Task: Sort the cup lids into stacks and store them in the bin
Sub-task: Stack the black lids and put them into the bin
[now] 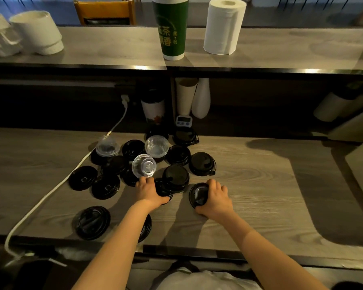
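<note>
A grey wood-grain worktop fills the near half of the view. Above and behind it runs a shelf of the same finish, and beyond that stands an orange chair in a dim room. On the shelf, white moulded holders lean in nested stacks at the left. A paper roll stands upright at the right, and a tall green cup stands just beside it, its inside out of sight. That cup bears yellow Chinese characters, 茶 among them. In the dark recess under the shelf stand a lidded cup, a stack of paper cups and a white bottle. A white cable runs from a plug at the back wall across the worktop's left side. The black lids lie in a loose heap mid-worktop, many overlapping, with two more near the front edge. Three clear lids sit among and on top of them, hollow and holding nothing. The left hand grips a near lid of the heap, fingers curled at its far edge and thumb hooked round its near rim. The right hand grips a lone lid just right of the heap, fingers curled over its edge. A small timer stands behind the heap, its display too small to read.
</note>
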Demonstrator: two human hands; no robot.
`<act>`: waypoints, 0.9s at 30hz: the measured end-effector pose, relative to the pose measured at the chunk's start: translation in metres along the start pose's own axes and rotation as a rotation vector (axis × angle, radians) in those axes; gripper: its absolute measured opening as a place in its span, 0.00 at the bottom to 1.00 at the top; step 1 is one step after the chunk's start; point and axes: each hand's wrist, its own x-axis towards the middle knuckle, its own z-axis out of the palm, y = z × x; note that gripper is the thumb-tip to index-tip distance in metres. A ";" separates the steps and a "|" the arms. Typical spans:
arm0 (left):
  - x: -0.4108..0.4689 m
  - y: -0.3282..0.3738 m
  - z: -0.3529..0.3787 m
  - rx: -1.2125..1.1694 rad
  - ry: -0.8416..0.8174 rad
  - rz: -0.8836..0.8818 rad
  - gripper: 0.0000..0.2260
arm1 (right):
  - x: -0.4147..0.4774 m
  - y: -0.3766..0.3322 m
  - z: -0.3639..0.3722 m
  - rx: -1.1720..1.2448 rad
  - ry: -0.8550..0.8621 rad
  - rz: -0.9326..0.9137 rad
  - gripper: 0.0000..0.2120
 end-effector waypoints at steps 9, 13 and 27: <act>-0.020 -0.008 -0.001 -0.343 0.004 -0.073 0.34 | 0.002 0.025 -0.007 0.486 -0.005 0.151 0.45; -0.034 -0.015 -0.010 -0.532 0.129 -0.071 0.25 | 0.004 0.026 -0.007 0.666 0.067 0.213 0.29; -0.066 0.051 -0.049 -1.258 0.215 0.178 0.13 | -0.021 -0.050 -0.058 1.328 -0.156 -0.262 0.18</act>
